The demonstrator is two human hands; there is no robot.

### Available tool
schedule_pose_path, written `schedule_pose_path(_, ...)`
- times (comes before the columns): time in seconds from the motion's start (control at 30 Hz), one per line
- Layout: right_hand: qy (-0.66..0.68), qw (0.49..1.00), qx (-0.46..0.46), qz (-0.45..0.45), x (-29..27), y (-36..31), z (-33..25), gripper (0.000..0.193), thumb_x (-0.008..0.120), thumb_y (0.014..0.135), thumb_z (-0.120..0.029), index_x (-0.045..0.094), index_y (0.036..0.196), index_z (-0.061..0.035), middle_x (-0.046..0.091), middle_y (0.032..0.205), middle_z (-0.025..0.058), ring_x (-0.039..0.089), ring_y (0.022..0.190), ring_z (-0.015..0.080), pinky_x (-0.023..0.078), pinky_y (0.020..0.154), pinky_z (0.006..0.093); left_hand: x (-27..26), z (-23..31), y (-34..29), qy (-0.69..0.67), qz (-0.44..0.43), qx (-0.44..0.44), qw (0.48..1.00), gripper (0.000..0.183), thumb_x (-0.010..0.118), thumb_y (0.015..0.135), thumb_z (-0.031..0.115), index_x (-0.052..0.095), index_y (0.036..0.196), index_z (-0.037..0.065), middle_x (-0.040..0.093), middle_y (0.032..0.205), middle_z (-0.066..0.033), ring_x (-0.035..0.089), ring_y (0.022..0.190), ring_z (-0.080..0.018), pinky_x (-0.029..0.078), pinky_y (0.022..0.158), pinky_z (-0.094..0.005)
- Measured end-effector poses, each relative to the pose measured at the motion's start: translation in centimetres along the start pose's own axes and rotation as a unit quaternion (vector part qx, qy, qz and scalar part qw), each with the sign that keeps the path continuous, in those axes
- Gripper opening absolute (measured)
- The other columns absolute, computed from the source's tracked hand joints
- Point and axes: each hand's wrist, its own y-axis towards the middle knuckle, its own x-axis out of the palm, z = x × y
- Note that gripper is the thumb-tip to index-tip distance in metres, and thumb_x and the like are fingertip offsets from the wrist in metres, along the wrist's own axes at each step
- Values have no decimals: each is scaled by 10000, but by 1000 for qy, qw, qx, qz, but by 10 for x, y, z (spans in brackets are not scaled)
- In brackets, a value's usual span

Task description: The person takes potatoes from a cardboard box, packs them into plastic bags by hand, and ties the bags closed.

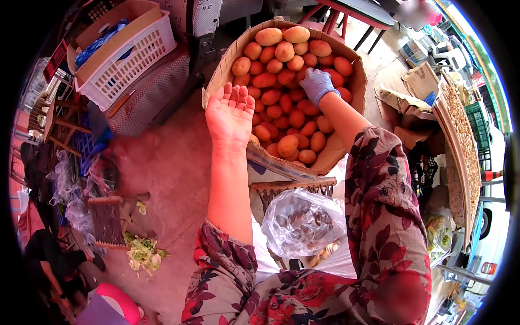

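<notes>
A wide cardboard box in front of me is filled with oval, orange-red produce, smooth and mango-like; its exact kind is unclear in the reddish light. My right hand, in a thin bluish glove, reaches into the right half of the box and touches the pile. Its fingers point down and are mostly hidden, so any hold is not visible. Bare and palm up, my left hand hovers at the box's near left edge, fingers loosely bent and apart, with nothing in it.
A clear plastic bag lies by my lap, beside a small folding stool. At left stand a white crate and another stool, with leaf scraps on the floor. A large tray and cardboard pieces are at right.
</notes>
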Motion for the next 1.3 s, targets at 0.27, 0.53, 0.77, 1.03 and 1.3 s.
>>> schedule_pose_path(0.27, 236, 971, -29, -2, -16, -2, 14, 345, 641, 723, -102, 535, 1045, -41, 559, 981, 103, 559, 855, 217, 503, 673, 324, -1, 0, 26, 142, 33, -12, 989, 286, 549, 845, 197, 472, 1070, 37, 512, 991, -79, 540, 901, -206, 447, 798, -349)
schedule_pose_path(0.53, 880, 474, -25, 8, -109, -74, -23, 444, 641, 803, -18, 465, 1209, -39, 498, 1204, 48, 534, 993, 127, 457, 871, 246, 5, -32, 21, 246, -22, -178, 953, 612, 619, 825, 448, 420, 1257, 62, 475, 1213, -136, 521, 1035, -255, 425, 900, -446)
schedule_pose_path(0.77, 726, 657, -47, 198, -107, -79, -50, 356, 609, 824, 3, 567, 1175, -40, 606, 1045, 17, 546, 941, 82, 455, 825, 229, 7, -36, 25, 181, -112, -100, 972, 321, 564, 899, 233, 478, 1152, 55, 564, 1084, -73, 550, 988, -190, 458, 880, -373)
schedule_pose_path(1.03, 870, 481, -4, -108, -122, -85, -45, 391, 426, 966, -260, 423, 1280, -26, 588, 793, 7, 524, 632, 67, 433, 571, 185, 5, -35, 32, 184, -185, -16, 965, 309, 547, 908, 214, 462, 1160, 58, 536, 1069, -77, 540, 982, -191, 468, 859, -355)
schedule_pose_path(1.3, 890, 450, 34, -66, -128, -85, -66, 436, 421, 924, -131, 364, 1343, -27, 554, 973, 3, 495, 724, 45, 439, 640, 177, 12, -38, 26, 208, -180, 25, 961, 302, 575, 892, 205, 459, 1134, 65, 549, 1005, -65, 547, 901, -170, 469, 777, -305)
